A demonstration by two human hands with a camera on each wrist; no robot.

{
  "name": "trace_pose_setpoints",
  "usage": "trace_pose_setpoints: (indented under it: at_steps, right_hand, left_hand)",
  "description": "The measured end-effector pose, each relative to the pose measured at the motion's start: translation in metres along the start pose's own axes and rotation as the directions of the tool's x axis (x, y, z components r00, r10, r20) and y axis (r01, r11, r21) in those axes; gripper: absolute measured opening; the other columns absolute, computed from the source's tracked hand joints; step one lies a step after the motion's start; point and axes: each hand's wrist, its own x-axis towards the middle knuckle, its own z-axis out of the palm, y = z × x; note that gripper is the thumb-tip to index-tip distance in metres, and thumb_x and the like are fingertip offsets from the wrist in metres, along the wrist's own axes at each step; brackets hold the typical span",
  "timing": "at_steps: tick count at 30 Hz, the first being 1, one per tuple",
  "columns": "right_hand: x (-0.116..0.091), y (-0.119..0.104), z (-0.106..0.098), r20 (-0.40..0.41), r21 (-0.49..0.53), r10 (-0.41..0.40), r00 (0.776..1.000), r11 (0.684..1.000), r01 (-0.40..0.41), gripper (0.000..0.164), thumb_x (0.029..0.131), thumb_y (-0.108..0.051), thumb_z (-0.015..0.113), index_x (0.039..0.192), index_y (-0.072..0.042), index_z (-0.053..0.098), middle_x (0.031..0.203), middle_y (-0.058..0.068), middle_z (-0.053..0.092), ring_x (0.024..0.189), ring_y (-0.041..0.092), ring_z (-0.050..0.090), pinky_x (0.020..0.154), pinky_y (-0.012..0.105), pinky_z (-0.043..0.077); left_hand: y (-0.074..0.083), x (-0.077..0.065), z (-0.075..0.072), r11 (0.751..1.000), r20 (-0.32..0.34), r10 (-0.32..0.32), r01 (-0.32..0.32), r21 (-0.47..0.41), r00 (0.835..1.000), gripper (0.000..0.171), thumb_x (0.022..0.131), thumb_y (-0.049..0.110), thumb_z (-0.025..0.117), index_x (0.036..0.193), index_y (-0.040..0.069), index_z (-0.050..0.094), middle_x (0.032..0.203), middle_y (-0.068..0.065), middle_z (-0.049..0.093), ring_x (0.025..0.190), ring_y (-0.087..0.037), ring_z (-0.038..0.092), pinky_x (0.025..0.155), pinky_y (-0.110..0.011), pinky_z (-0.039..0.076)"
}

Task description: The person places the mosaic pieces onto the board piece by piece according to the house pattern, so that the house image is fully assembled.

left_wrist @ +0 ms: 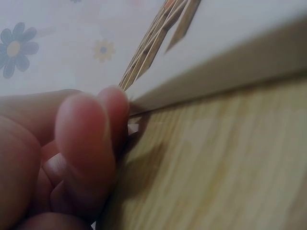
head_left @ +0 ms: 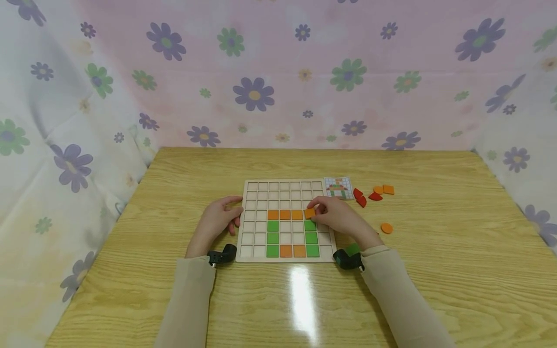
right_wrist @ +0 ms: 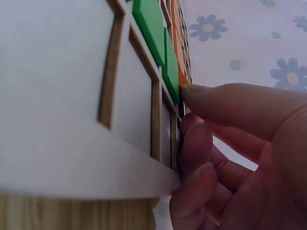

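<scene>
The left hand (head_left: 217, 220) is at 9 o'clock of the grid board (head_left: 285, 195), seen with 12 at the far edge. It is relaxed, grasping nothing, with fingertips against the board's edge. The board lies flat on the wood-grained tabletop (head_left: 143, 251). In the board's near half stands a left green column (head_left: 272, 238) of three squares. Three orange squares (head_left: 285, 214) run rightward from just above it, and two lower orange squares (head_left: 285, 251) sit in the nearest row. A right green column (head_left: 311, 238) of three follows. At its 12 o'clock end, the right hand (head_left: 334, 212) pinches an orange tile (head_left: 309, 213) over a cell; whether it is seated, I cannot tell. The pattern card (head_left: 338, 188) lies at the board's 2 o'clock. A green piece (head_left: 353, 249), partly hidden by the wrist camera (head_left: 348, 260), is between 3 and 4. Three red pieces (head_left: 375, 196) are between 2 and 3, a lone orange disc (head_left: 387, 228) near 3.
</scene>
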Motion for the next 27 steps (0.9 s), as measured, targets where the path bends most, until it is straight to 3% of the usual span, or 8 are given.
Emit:
trace_pose_setpoints:
  at_steps: [10,20,27]
  right_hand:
    - [0.0024,0.0001,0.0042,-0.020,-0.045,0.022,1.000,0.999,-0.023,0.023,0.083,-0.020,0.063,0.106,-0.017,0.058,0.080,0.002,0.053,0.071,0.019,0.047,0.061,0.031,0.039]
    - [0.0040,-0.0028,0.0058,-0.036,-0.067,0.048,0.998,0.996,-0.051,0.024,0.082,-0.024,0.065,0.105,-0.019,0.059,0.079,0.002,0.054,0.072,0.019,0.047,0.063,0.031,0.039]
    - [0.0018,-0.0015,0.0041,-0.020,-0.062,0.017,1.000,0.998,-0.018,0.024,0.083,-0.023,0.063,0.106,-0.018,0.060,0.079,0.002,0.053,0.071,0.019,0.046,0.061,0.031,0.039]
  left_hand:
    - [-0.0004,0.0006,0.0003,1.000,-0.008,0.003,-0.003,0.016,1.000,0.038,0.089,0.027,0.055,0.126,0.022,0.049,0.065,-0.010,0.061,0.047,-0.026,0.057,0.065,-0.034,0.047]
    - [-0.0024,0.0033,-0.0012,1.000,-0.014,0.015,-0.015,0.008,1.000,0.038,0.089,0.028,0.056,0.126,0.022,0.050,0.065,-0.011,0.061,0.046,-0.027,0.057,0.056,-0.034,0.047]
    - [0.0002,0.0007,-0.0012,1.000,-0.003,0.011,-0.011,0.008,1.000,0.038,0.089,0.027,0.055,0.126,0.021,0.049,0.065,-0.011,0.060,0.046,-0.026,0.056,0.056,-0.034,0.048]
